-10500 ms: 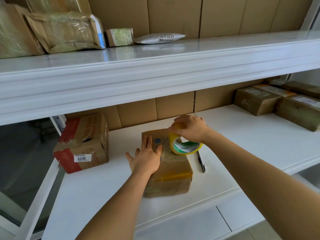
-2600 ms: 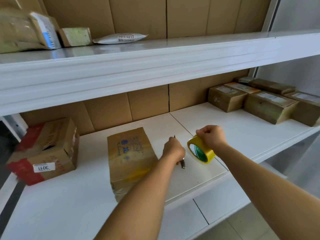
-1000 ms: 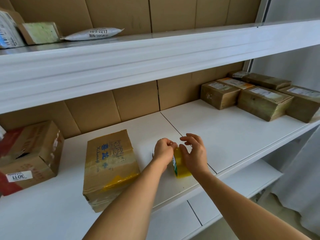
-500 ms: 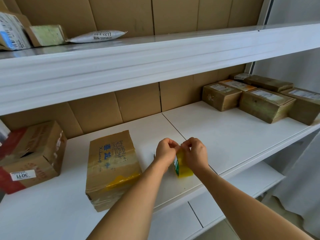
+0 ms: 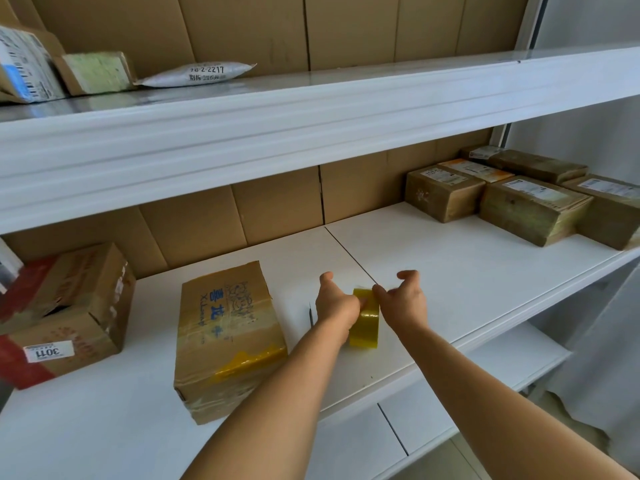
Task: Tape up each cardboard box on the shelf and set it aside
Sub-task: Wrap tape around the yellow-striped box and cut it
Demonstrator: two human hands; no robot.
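A yellow tape roll (image 5: 364, 323) stands on edge on the white middle shelf (image 5: 467, 271). My left hand (image 5: 336, 304) grips the roll from the left, thumb raised. My right hand (image 5: 403, 301) is just right of it and pinches the loose tape end at the top of the roll. A brown cardboard box with blue print (image 5: 227, 336) lies to the left of my hands, wrapped in clear tape, with a yellow strip across its near end. A thin dark pen-like tool (image 5: 311, 315) lies on the shelf between the box and my left hand.
A red-and-brown box labelled 3011 (image 5: 65, 317) sits at the far left of the shelf. Several taped brown boxes (image 5: 531, 209) are grouped at the far right. The upper shelf (image 5: 311, 109) overhangs and holds parcels and a white mailer (image 5: 197, 73).
My hands were pressed together on the roll; now my right hand has drawn a little to the right, away from my left. The box has not moved.
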